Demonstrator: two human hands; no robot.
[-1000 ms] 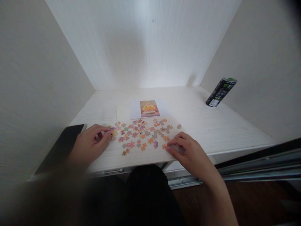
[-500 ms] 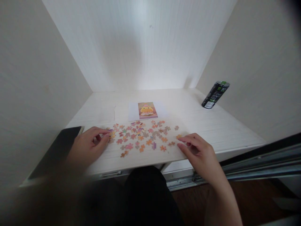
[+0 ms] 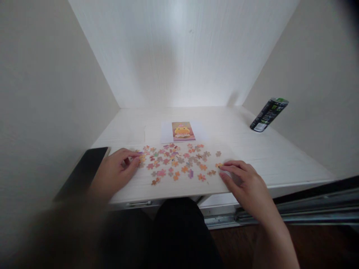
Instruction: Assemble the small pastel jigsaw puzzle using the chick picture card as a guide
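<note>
Early on, to judge by so many loose puzzle pieces [image 3: 161, 173] spread flat between the left hand [image 3: 119, 171] and the right hand [image 3: 246, 182], apart or overlapping, with no large block visible among them. Perhaps begun only at the left fingertips, in a small yellow-and-purple cluster [image 3: 143, 158], too small to make out as linked or merely heaped. Thumb and forefinger close together there; pinching or just resting, impossible to say. On the right, thumb and forefinger parted, forefinger at the edge of a yellow piece [image 3: 217, 165]. Ahead of both hands, beyond the pieces, a picture card [image 3: 183, 131]. Left to do, by this reckoning: nearly everything lying between the hands
</note>
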